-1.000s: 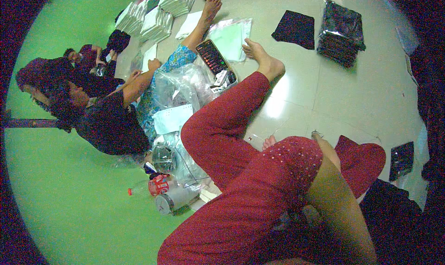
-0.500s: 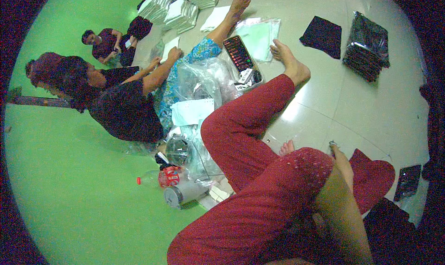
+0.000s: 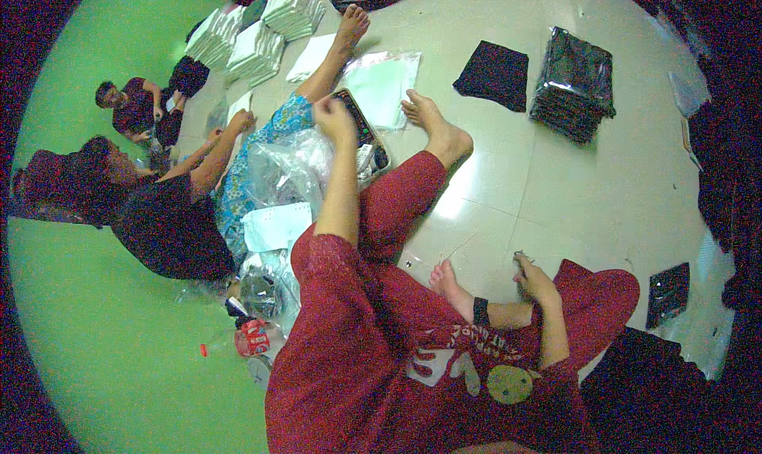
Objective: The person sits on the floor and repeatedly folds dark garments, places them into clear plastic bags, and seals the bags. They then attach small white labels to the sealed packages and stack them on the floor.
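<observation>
My left hand [image 3: 335,121] is stretched out over a box [image 3: 373,148] that holds small packets, and over the phone [image 3: 361,117] lying on it. The fingers are curled in; whether anything is between them does not show. Low at the right, my right hand [image 3: 538,283] is closed by my bare foot, with a small dark metallic tool [image 3: 521,256] poking out at the fingertips; its kind is too small to make out. Crumpled clear plastic bags [image 3: 278,168] lie next to the box, and a pale printed sheet [image 3: 276,227] is below them.
Folded black garments in clear bags form a stack [image 3: 575,81] at right, beside a folded black cloth [image 3: 492,75]. White folded stacks [image 3: 258,53] stand at the far left. Two people sit on the left. A bottle [image 3: 254,339] lies near my knee; black fabric [image 3: 651,390] is at lower right.
My left hand has come into view and reached forward over the box and phone. My right hand has shifted left in the picture, still with the small tool. The view has turned somewhat.
</observation>
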Tool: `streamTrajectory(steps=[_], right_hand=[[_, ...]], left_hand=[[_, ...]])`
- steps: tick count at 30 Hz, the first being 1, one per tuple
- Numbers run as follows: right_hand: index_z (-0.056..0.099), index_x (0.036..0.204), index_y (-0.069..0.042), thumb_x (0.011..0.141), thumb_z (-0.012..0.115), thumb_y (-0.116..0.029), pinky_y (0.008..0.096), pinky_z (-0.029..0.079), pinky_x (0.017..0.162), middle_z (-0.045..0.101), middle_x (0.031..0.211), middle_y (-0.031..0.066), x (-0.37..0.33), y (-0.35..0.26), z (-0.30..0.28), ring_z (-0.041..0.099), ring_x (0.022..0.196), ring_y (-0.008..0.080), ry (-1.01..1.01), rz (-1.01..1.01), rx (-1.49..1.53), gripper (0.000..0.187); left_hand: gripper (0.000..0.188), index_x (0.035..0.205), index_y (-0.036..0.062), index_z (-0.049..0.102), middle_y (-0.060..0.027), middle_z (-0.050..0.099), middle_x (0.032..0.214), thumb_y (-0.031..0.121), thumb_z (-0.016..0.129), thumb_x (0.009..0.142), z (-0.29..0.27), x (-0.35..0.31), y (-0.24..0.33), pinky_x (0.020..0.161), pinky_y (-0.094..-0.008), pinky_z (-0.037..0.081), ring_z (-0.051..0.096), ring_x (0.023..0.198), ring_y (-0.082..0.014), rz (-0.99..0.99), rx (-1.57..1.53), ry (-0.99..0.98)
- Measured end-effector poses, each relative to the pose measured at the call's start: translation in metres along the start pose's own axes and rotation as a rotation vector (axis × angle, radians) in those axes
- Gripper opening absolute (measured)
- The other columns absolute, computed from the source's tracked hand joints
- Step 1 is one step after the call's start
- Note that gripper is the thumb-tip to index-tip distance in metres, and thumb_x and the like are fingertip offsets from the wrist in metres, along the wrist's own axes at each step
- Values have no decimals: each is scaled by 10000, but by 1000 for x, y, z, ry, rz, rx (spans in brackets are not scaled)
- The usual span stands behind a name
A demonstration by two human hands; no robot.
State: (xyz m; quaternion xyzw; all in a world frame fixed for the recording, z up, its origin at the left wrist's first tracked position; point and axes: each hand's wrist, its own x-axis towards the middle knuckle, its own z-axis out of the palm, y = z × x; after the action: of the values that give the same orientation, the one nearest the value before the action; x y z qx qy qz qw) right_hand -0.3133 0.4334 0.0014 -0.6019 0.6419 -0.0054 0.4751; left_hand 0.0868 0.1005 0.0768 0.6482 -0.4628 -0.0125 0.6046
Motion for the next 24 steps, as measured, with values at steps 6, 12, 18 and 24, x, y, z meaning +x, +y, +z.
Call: streamTrajectory(steps=[6, 12, 18, 24], right_hand=[[345, 1231, -122, 812, 396, -99, 402, 440, 736, 592, 907, 160, -6, -8, -4, 565, 864, 332, 10, -15, 3, 423], [342, 1234, -139, 787, 414, -59, 433, 434, 749, 586, 942, 175, -8, -13, -5, 559, 877, 348, 20, -35, 59, 460], [334, 1238, -150, 790, 437, -67, 448, 439, 725, 572, 921, 217, -4, -7, 1, 553, 855, 379, 82, -85, 1, 466], [308, 1260, -189, 808, 444, -107, 453, 437, 724, 550, 943, 236, 0, 3, 7, 544, 856, 389, 55, -64, 21, 479]], left_hand=[[266, 910, -41, 577, -143, 597, 837, 167, 558, 746, -20, 29, -75, 714, -311, 427, 551, 747, -228, -245, 69, -86], [241, 934, -18, 581, -45, 577, 782, 94, 634, 727, -19, 23, -99, 620, -221, 413, 531, 706, -121, -361, -242, -312], [272, 941, -25, 579, -67, 591, 811, 112, 652, 717, -21, 16, -81, 646, -235, 427, 537, 715, -130, -312, -130, -275], [228, 931, -42, 585, -80, 604, 769, 74, 598, 735, -18, 21, -92, 635, -248, 438, 546, 674, -130, -293, -129, -236]])
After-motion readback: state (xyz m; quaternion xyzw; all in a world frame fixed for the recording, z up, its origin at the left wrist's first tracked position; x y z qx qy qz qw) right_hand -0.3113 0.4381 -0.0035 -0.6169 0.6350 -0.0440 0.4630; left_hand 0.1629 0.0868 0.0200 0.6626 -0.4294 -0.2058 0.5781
